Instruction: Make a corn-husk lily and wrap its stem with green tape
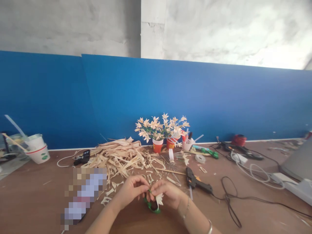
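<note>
My left hand and my right hand meet low in the middle of the view, both closed in a pinch with fingertips almost touching. Between the fingertips is a thin strip of green tape, partly hidden by the fingers. A pale flower with pointed petals hangs under my right fingers, which hold it; its stem is mostly covered. Just below the hands is a green roll, apparently of the same tape, its upper part behind the fingers.
A heap of dry husk strips lies behind my left hand. Finished flowers stand in red paper cups. A black glue gun with its cable lies to the right. A blurred-out object is at left, a clear tape roll behind.
</note>
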Demonstrator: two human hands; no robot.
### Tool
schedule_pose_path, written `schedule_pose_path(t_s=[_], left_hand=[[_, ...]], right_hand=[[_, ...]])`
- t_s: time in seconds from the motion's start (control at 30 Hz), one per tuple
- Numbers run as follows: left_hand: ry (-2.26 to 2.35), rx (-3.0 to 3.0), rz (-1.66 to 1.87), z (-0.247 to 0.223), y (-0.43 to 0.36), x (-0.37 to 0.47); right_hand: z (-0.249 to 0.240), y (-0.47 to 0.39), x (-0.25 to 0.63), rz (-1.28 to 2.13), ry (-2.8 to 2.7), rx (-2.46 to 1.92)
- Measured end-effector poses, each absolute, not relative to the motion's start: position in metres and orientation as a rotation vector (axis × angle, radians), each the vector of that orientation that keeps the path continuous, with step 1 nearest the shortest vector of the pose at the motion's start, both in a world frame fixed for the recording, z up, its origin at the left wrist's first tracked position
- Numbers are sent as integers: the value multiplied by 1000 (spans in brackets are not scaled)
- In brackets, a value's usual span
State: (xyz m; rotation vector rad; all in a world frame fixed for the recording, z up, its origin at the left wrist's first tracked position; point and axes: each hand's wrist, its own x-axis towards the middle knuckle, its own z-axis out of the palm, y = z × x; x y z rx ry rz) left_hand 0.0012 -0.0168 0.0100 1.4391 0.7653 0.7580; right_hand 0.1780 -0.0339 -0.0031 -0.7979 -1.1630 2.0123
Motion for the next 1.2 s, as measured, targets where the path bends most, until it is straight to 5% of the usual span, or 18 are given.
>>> schedule_pose_path(t_s=[0.2,0.37,0.53,1.2], left_hand=[[800,1456,762,12,-16,1],[925,1366,836,7,-13,2],[939,1343,851,4,-13,6],[963,1311,859,0,-12,6]], right_hand=[[4,-34,181,1808,-1417,-1018],[28,-18,223,497,-1890,-1908],[40,16,278,56,-1782,-2239],[25,55,289,-216,-2314,-2063]])
